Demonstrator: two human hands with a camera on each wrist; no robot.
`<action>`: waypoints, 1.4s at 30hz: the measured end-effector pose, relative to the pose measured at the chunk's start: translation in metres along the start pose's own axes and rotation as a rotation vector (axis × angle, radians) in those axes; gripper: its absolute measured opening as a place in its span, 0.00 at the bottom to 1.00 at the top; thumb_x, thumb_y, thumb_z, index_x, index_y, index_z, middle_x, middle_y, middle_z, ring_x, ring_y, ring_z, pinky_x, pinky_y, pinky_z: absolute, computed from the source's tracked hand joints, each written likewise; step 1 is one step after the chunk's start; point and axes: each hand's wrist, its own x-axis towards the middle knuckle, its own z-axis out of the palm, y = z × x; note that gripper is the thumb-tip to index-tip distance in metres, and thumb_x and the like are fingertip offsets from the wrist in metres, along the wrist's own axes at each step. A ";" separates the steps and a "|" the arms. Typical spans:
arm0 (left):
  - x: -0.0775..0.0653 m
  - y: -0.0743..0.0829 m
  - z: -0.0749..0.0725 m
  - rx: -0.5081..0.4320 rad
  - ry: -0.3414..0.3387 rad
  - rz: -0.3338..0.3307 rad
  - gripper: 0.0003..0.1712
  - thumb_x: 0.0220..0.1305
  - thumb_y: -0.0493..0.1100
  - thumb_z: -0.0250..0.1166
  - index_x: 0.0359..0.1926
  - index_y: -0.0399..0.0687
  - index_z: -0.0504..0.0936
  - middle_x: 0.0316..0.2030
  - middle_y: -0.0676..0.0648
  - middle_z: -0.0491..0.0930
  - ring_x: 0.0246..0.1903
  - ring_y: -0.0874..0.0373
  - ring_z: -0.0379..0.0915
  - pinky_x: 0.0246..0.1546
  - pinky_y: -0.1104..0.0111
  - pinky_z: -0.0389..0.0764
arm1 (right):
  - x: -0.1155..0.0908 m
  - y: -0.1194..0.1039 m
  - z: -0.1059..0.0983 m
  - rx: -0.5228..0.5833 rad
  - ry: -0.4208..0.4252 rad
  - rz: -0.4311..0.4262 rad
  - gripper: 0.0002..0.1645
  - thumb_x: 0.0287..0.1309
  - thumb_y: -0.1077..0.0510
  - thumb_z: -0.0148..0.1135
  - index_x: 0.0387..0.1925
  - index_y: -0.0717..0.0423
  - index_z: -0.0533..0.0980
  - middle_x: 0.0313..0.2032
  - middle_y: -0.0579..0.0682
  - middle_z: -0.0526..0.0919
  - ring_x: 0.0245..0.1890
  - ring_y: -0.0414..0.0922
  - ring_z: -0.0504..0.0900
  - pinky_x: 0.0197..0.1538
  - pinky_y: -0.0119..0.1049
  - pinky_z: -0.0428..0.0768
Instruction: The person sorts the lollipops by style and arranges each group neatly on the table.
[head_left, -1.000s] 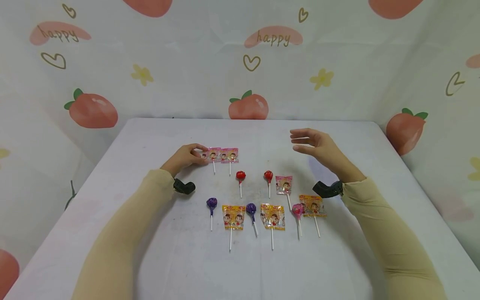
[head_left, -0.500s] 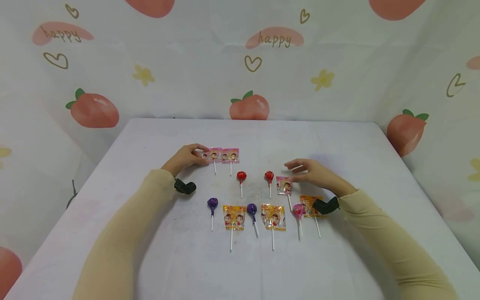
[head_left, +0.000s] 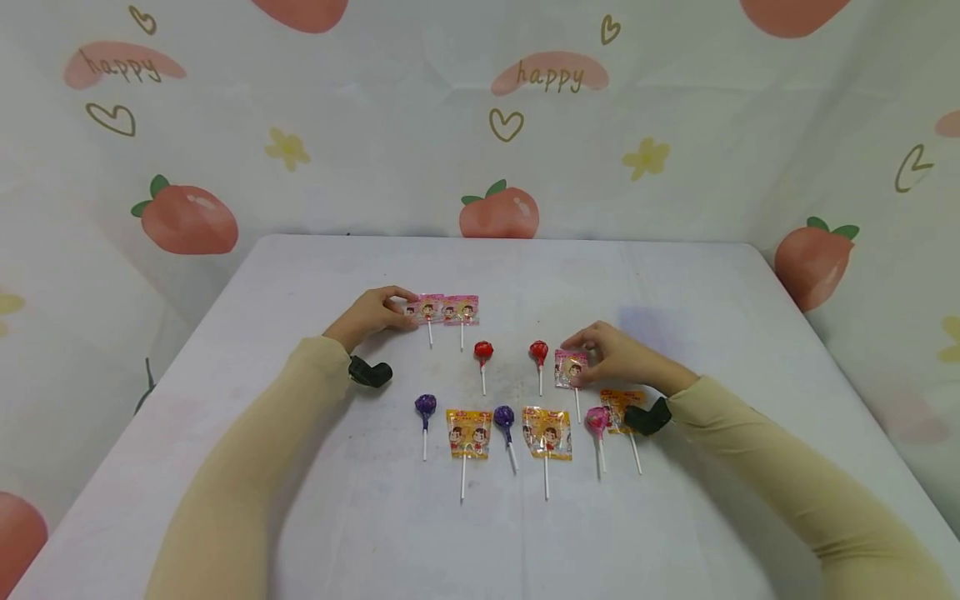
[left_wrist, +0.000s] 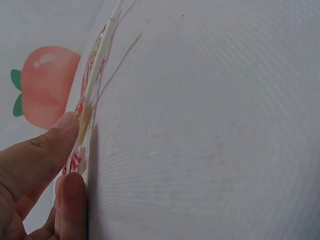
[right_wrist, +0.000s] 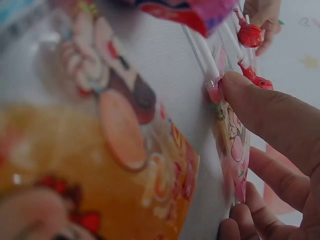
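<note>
My left hand [head_left: 372, 317] pinches the left edge of a lollipop in a flat pink wrapper [head_left: 429, 307] at the back of the table. In the left wrist view the thumb [left_wrist: 65, 122] lies on its wrapper, fingertips at the edge. Another pink-wrapped lollipop [head_left: 461, 309] lies directly to its right, wrappers meeting. My right hand [head_left: 621, 357] grips a third pink-wrapped lollipop [head_left: 567, 365] by its wrapper, right of centre. The right wrist view has the thumb by the stick end of that wrapper [right_wrist: 235, 145], with fingers at the opposite end. Its stick points toward me.
Two red lollipops [head_left: 538, 352] lie left of the right hand. Nearer me are two purple lollipops [head_left: 425, 406], two yellow-wrapped lollipops [head_left: 468, 435] and a round pink one [head_left: 597, 420]. A third yellow-wrapped lollipop [head_left: 617, 404] lies partly under the right wrist's black strap [head_left: 649, 417].
My right hand has come down from the back right, toward me, and taken hold of the pink-wrapped lollipop, whose stick has turned straighter. The left hand stays in place.
</note>
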 end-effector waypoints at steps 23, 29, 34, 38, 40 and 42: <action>-0.001 0.002 0.000 -0.003 -0.004 -0.020 0.32 0.57 0.42 0.71 0.63 0.50 0.73 0.40 0.47 0.69 0.43 0.53 0.63 0.45 0.64 0.64 | 0.008 -0.004 -0.006 0.115 -0.007 -0.030 0.28 0.49 0.61 0.74 0.48 0.65 0.69 0.45 0.59 0.75 0.49 0.54 0.75 0.54 0.51 0.75; -0.001 0.002 0.000 -0.020 -0.008 -0.020 0.32 0.56 0.42 0.72 0.62 0.50 0.73 0.40 0.46 0.69 0.43 0.52 0.63 0.44 0.64 0.65 | 0.009 -0.004 -0.012 0.123 0.055 -0.034 0.28 0.47 0.61 0.75 0.47 0.65 0.71 0.39 0.57 0.74 0.43 0.50 0.74 0.52 0.47 0.77; 0.000 0.001 0.000 -0.018 -0.004 -0.021 0.32 0.57 0.42 0.72 0.62 0.50 0.73 0.41 0.45 0.69 0.43 0.52 0.63 0.43 0.64 0.65 | 0.007 -0.007 -0.019 0.117 0.107 -0.024 0.26 0.49 0.63 0.73 0.49 0.64 0.72 0.39 0.56 0.75 0.42 0.51 0.77 0.47 0.39 0.77; 0.001 0.001 0.000 -0.014 -0.001 -0.023 0.32 0.56 0.42 0.72 0.62 0.50 0.73 0.41 0.45 0.70 0.43 0.52 0.63 0.44 0.64 0.65 | 0.004 -0.010 -0.023 0.105 0.145 -0.023 0.27 0.50 0.63 0.72 0.51 0.64 0.73 0.43 0.59 0.76 0.45 0.54 0.78 0.49 0.43 0.76; 0.001 0.001 0.000 -0.017 0.000 -0.023 0.32 0.56 0.42 0.72 0.62 0.50 0.73 0.41 0.45 0.70 0.42 0.52 0.63 0.44 0.64 0.65 | 0.001 -0.011 -0.024 0.097 0.162 -0.014 0.27 0.50 0.62 0.72 0.53 0.62 0.74 0.45 0.59 0.77 0.46 0.55 0.78 0.51 0.44 0.76; 0.001 0.002 0.000 -0.017 -0.001 -0.025 0.32 0.56 0.42 0.72 0.62 0.50 0.73 0.41 0.45 0.70 0.42 0.53 0.63 0.43 0.64 0.65 | -0.001 -0.012 -0.025 0.094 0.177 -0.010 0.27 0.51 0.63 0.72 0.54 0.61 0.74 0.47 0.59 0.77 0.46 0.55 0.79 0.50 0.43 0.76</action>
